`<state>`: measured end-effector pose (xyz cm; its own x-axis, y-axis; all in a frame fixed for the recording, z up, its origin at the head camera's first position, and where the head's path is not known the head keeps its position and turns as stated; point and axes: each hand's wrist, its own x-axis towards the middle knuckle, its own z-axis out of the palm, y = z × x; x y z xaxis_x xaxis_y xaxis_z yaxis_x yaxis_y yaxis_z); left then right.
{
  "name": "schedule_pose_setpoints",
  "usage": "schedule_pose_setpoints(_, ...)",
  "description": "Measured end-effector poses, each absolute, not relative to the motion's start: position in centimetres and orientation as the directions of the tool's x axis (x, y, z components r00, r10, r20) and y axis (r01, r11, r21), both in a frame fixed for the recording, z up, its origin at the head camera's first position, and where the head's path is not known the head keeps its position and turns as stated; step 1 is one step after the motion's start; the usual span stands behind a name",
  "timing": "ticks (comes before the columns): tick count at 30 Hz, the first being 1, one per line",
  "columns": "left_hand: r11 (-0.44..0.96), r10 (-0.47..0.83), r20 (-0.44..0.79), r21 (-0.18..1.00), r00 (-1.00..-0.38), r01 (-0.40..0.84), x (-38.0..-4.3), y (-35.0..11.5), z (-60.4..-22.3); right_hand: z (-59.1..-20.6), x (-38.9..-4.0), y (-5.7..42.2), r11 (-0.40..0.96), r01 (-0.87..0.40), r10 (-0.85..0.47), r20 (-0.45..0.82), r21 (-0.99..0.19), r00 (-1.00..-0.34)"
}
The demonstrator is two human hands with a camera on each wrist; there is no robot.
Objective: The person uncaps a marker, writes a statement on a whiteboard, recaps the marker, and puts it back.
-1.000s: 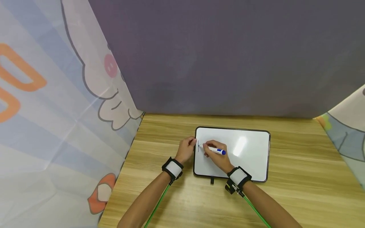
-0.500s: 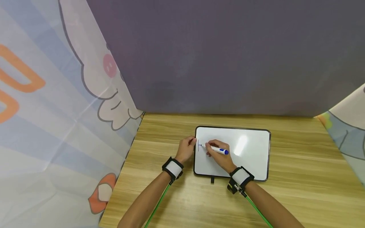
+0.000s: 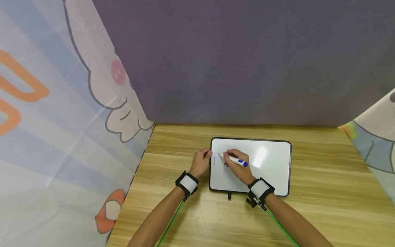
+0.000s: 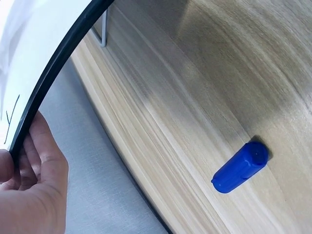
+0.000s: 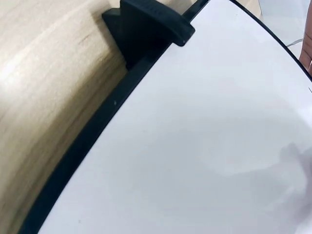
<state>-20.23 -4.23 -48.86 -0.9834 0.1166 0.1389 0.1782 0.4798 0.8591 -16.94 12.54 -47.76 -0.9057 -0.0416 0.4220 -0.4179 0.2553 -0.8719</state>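
And the marker [image 3: 234, 160] is pinched in the fingers of the right hand [image 3: 242, 174], its tip aimed at the left part of the whiteboard [image 3: 271, 171]; whether the surface is touched cannot be told. Close beside the tip, a drawn mark [image 3: 214, 158] is seen, an upright line with a short bar! Over on the left, the black frame [image 4: 52, 70] is gripped by the fingers of the left hand [image 3: 200, 163]. Below, the lower edge is hooked by a black holder [image 5: 153, 22], and a blue cap [image 4: 239, 168] is spotted on the counter [image 3: 324, 192].
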Motion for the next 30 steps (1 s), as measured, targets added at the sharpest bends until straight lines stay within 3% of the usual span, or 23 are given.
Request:
schedule_pose_setpoints(16,0.487,0.119,0.121,0.857,-0.985,0.165,-20.3,-4.2,-49.3,-48.0,-16.8,12.6,0.265,-0.442,-0.052,0.445,-0.857,-0.894)
schedule_pose_setpoints(30,0.498,0.117,0.131,0.85,-0.985,0.172,-20.6,-4.2,-49.5,-50.0,-15.3,12.3,0.249,-0.376,-0.076,0.369,-0.893,-0.926)
